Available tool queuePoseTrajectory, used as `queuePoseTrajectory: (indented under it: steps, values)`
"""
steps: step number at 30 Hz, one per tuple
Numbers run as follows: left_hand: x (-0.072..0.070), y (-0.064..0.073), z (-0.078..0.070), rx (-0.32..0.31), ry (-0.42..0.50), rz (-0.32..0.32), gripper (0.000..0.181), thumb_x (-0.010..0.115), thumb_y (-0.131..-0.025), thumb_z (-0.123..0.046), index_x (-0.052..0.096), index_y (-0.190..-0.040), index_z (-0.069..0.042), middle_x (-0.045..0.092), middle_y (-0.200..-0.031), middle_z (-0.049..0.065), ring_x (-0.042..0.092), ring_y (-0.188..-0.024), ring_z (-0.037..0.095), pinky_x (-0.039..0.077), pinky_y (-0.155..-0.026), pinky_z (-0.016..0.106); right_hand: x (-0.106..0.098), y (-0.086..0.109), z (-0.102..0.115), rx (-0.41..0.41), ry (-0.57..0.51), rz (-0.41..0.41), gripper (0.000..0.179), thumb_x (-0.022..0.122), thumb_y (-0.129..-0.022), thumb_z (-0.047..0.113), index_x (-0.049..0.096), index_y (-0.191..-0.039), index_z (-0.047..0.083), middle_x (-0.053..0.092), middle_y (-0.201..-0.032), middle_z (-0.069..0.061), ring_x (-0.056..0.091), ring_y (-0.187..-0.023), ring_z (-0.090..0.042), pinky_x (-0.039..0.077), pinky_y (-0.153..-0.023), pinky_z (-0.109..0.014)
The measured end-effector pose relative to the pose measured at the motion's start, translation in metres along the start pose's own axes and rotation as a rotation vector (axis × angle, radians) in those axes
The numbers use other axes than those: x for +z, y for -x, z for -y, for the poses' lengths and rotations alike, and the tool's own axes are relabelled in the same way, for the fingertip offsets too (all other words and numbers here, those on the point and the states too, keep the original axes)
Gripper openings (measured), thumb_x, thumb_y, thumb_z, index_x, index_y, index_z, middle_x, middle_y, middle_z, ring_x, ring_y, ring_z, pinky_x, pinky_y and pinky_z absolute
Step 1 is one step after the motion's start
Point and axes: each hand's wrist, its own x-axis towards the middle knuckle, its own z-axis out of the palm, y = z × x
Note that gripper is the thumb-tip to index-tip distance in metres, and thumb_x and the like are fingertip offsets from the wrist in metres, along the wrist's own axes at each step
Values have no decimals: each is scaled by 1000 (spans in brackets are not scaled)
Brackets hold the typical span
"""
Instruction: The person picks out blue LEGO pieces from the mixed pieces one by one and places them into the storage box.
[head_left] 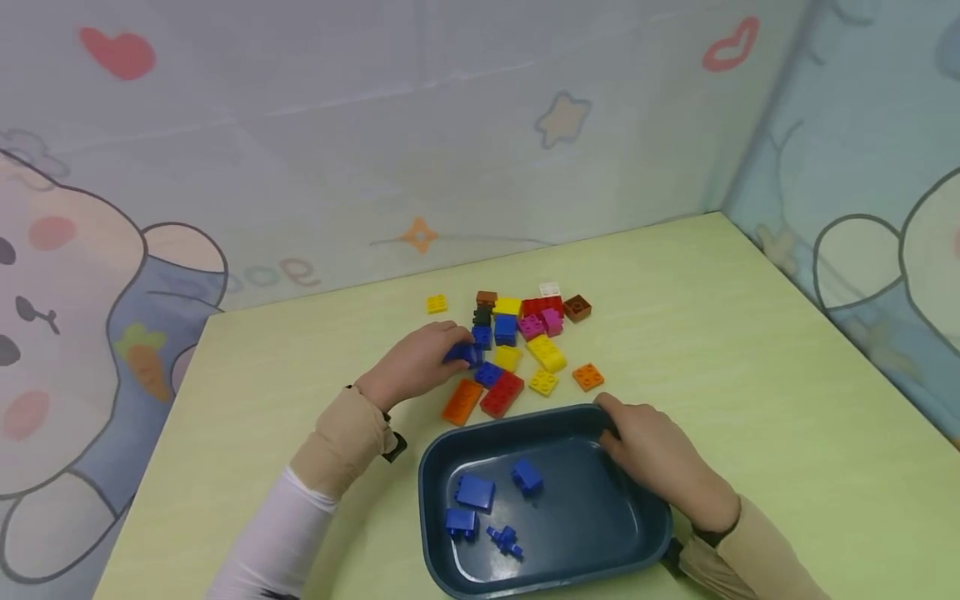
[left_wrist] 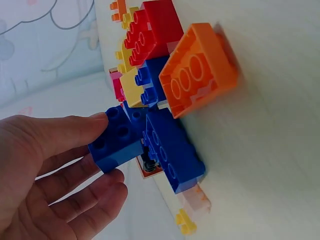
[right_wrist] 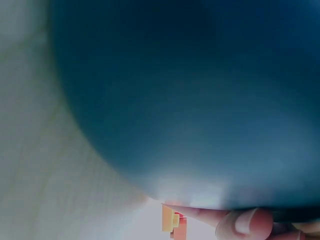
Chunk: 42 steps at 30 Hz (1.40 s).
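Note:
My left hand point(head_left: 420, 358) is at the left side of a pile of toy building bricks. Between thumb and fingertips it pinches a blue brick point(left_wrist: 117, 137), studs showing in the left wrist view. Close beside that brick lies a longer blue brick point(left_wrist: 175, 152), tipped on its side, with an orange brick point(left_wrist: 197, 75) nearby. My right hand point(head_left: 663, 446) grips the far right corner of a dark blue tray point(head_left: 585, 517), thumb over the inside of its rim. Several blue pieces, among them a blue brick point(head_left: 476, 492), lie in the tray's left half.
Beyond the tray are red, yellow, pink, brown and white bricks, including a red brick point(head_left: 502, 395) and an orange square brick point(head_left: 588, 377). A yellow brick point(head_left: 437, 304) lies apart at the back left. A printed cloth wall point(head_left: 315, 167) borders the pale green table point(head_left: 750, 350).

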Motion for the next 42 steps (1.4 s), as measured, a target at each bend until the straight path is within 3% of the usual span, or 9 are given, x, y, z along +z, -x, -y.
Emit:
queuePoseTrajectory:
  steps: [7, 13, 18, 31, 42]
  values:
    - [-13, 11, -11, -5, 34, -5, 35, 68, -98, -23, 64, -128, -6, 65, -116, 8, 62, -105, 25, 52, -95, 36, 0, -1, 0, 2, 8, 7, 24, 66, -89, 0, 58, -111, -1, 50, -66, 0, 47, -55, -14, 41, -50, -28]
    - [-21, 23, -33, 48, 12, -11, 37, 70, -97, -23, 63, -130, -7, 64, -115, 5, 62, -100, 19, 53, -90, 32, 0, -1, 1, 9, 12, 8, 24, 66, -89, 0, 58, -111, -1, 50, -66, 0, 46, -54, -15, 40, -49, -28]
    - [-22, 32, -51, 103, 4, -3, 39, 71, -96, -26, 64, -130, -8, 64, -118, 3, 59, -106, 16, 52, -93, 29, -1, 0, 1, 5, 7, -2, 24, 66, -88, -1, 58, -111, -1, 50, -66, 0, 46, -54, -14, 40, -49, -28]
    - [-8, 53, -73, 223, 35, 21, 34, 70, -97, -27, 66, -126, -10, 65, -113, 1, 60, -98, 14, 52, -89, 26, -1, -1, 1, 11, 14, -3, 24, 66, -88, -1, 59, -111, -2, 51, -67, 0, 46, -54, -15, 40, -48, -28]
    - [15, 64, -101, 367, 6, 118, 36, 66, -99, -29, 64, -130, -12, 64, -117, -1, 61, -103, 8, 48, -91, 17, -1, 0, 3, 10, 5, 7, 23, 65, -89, -1, 59, -111, -2, 50, -66, 0, 46, -53, -14, 39, -48, -28]
